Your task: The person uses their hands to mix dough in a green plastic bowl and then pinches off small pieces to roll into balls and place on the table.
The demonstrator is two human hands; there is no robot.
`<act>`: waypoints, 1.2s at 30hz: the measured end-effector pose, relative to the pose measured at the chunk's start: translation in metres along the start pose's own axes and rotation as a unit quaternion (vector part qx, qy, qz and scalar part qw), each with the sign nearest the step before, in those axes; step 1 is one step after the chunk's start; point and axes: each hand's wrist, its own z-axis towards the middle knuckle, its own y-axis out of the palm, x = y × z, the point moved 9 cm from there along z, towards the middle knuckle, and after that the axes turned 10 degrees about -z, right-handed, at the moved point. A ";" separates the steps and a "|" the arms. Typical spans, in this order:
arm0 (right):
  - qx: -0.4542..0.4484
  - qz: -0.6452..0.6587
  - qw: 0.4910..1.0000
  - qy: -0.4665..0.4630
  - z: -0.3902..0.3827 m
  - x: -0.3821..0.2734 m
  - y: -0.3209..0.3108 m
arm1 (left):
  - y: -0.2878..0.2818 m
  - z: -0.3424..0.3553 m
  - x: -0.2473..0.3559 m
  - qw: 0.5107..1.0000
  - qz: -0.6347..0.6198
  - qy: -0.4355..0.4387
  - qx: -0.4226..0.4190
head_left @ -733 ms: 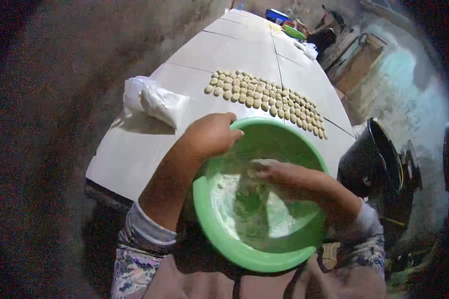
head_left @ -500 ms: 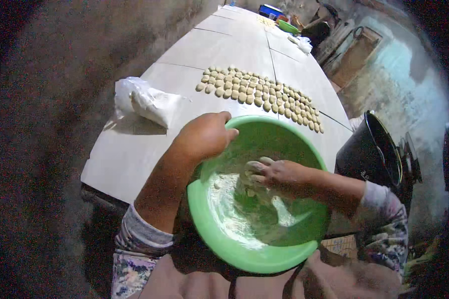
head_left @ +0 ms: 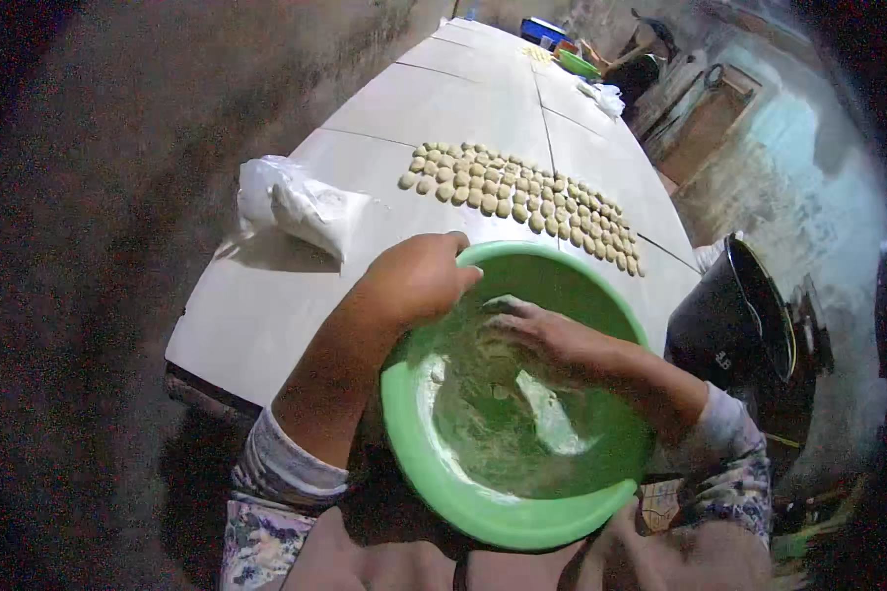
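Note:
A wide green plastic basin (head_left: 522, 540) rests against my lap at the table's near edge. White flour (head_left: 552, 419) lies in it as a long patch, with a thinner streak along the left inner wall and a dusty film over the bottom. My left hand (head_left: 429, 276) grips the basin's upper-left rim, thumb inside. Inside the basin, my right hand (head_left: 542, 333) reaches in from the right, its floured fingers stretched toward the left and slightly bent. They are a little blurred, touching or just above the far inner side, and I see nothing held in them.
Rows of small dough balls (head_left: 522, 192) cover the middle of the white tiled table (head_left: 365, 108). Left of the basin stands an open plastic bag of flour (head_left: 310, 212). A black bucket (head_left: 724, 310) is at the right. Far back are a blue container (head_left: 545, 32) and a green bowl (head_left: 578, 65).
My right hand has swept slightly up along the basin's inside. The white flour on the left inner wall has thinned to a narrower streak. My left hand keeps its grip on the rim.

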 end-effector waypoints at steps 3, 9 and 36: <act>-0.012 -0.003 1.000 0.015 -0.010 -0.036 -0.007 | 0.002 -0.001 0.002 0.999 -0.029 -0.002 -0.025; -0.035 -0.212 0.975 -0.054 0.002 -0.031 0.035 | 0.003 -0.001 0.007 0.999 -0.011 0.038 0.000; -0.092 -0.246 0.964 -0.036 0.031 -0.050 0.042 | 0.003 -0.003 0.006 1.000 0.002 0.010 -0.014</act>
